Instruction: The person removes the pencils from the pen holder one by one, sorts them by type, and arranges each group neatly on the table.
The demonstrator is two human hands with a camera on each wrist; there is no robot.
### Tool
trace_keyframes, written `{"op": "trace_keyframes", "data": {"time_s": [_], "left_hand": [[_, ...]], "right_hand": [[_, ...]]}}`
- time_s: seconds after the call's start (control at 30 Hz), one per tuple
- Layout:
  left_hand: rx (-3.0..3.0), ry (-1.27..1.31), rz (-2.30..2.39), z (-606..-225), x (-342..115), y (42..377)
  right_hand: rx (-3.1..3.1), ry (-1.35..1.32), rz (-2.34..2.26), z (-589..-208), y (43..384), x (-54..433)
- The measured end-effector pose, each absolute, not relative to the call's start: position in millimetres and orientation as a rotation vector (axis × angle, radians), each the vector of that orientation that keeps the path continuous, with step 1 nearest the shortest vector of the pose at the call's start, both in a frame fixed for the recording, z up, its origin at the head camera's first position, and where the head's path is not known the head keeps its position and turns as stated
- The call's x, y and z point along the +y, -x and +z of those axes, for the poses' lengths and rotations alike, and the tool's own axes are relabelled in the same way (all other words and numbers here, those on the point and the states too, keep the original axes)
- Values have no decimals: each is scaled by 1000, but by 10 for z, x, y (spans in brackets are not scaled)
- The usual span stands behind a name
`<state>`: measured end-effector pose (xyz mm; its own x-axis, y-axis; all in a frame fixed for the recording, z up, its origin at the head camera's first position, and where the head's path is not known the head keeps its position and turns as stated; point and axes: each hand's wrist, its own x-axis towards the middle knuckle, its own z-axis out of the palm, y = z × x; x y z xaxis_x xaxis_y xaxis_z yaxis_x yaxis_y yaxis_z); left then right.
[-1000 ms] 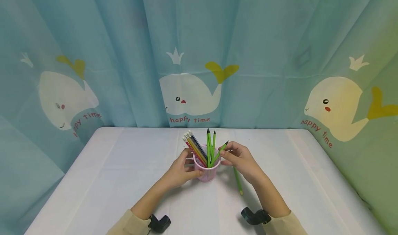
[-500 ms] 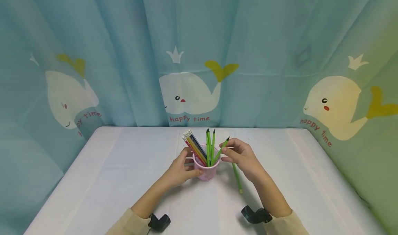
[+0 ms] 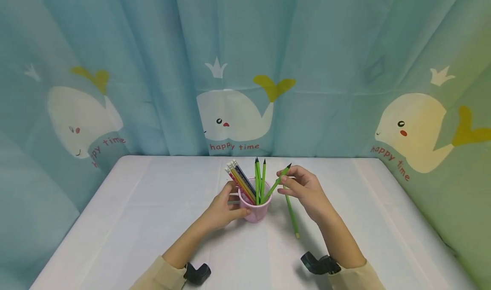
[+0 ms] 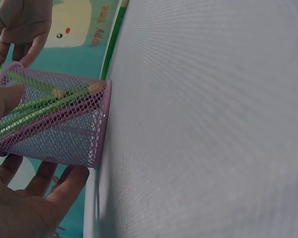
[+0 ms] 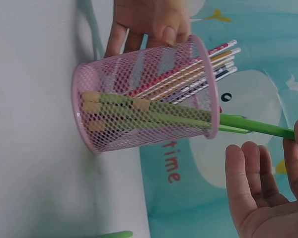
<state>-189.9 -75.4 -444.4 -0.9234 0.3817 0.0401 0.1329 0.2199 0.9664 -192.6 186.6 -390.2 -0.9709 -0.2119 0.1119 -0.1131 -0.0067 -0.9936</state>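
A pink mesh pencil cup (image 3: 257, 214) stands upright on the table, with my left hand (image 3: 220, 211) gripping its side between thumb and fingers. Several patterned pencils (image 3: 239, 180) with white erasers up lean to the left inside it. Green pencils (image 3: 263, 175) stand in the cup with their black points up. My right hand (image 3: 308, 194) pinches another green pencil (image 5: 270, 130) near its point, between thumb and forefinger. This pencil slants to the right, its lower end still inside the cup. In the right wrist view, the other fingers of the right hand are extended.
A loose green pencil (image 3: 292, 217) lies on the white table (image 3: 161, 187) to the right of the cup, partly behind the right hand. Beyond the table's far edge hangs a blue curtain (image 3: 326, 123) with whale prints.
My right hand has moved right and slightly up, drawing the pinched green pencil partly upward and tilting it further right. The left hand and the cup stay almost in place.
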Motion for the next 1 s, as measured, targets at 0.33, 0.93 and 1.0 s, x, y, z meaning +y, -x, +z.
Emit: {"op": "trace_keyframes", "data": {"time_s": [0.33, 0.93, 1.0], "left_hand": [[2286, -488, 1776, -4420, -761, 1901], [2305, -478, 1754, -4457, -764, 1922], [2305, -480, 1754, -4456, -765, 1921]], "right_hand": [[2126, 348, -2230, -3821, 1918, 1902], [1853, 358, -2498, -3761, 1921, 1988], [1739, 353, -2552, -3759, 1927, 2006]]}}
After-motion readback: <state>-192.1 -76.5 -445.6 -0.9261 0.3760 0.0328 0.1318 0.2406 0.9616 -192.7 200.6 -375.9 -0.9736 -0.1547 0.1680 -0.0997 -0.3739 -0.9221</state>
